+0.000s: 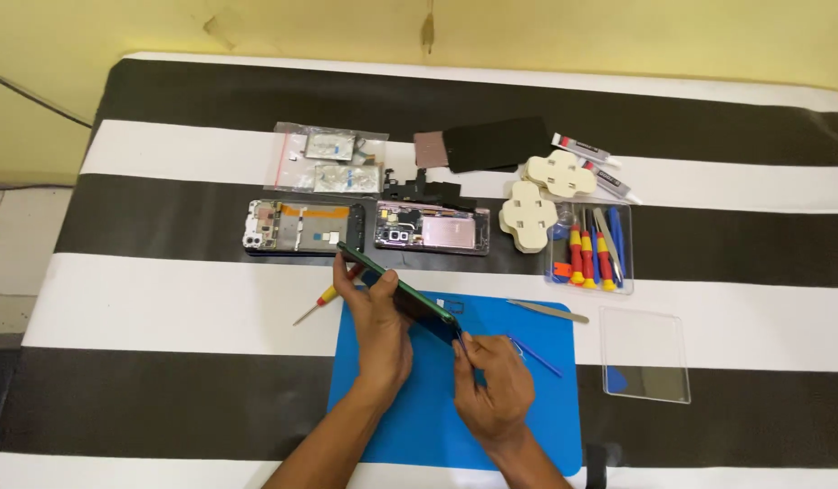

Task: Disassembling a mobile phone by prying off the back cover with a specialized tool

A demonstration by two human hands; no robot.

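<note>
My left hand (381, 330) held the green phone (399, 288) tilted on edge above the blue mat (546, 398); my right hand (491, 385) pinched its lower corner, both grips closed on it.

Your work mat (528, 398) is blue; the table cover (165, 299) is black-and-white striped. The held phone (401, 292) is dark green; the screwdrivers (588, 258) are red and yellow.

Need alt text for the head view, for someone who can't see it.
Both hands, left hand and right hand, hold a green phone tilted on edge over a blue mat. Two opened phones, a screwdriver tray and tweezers lie on the striped table.
</note>
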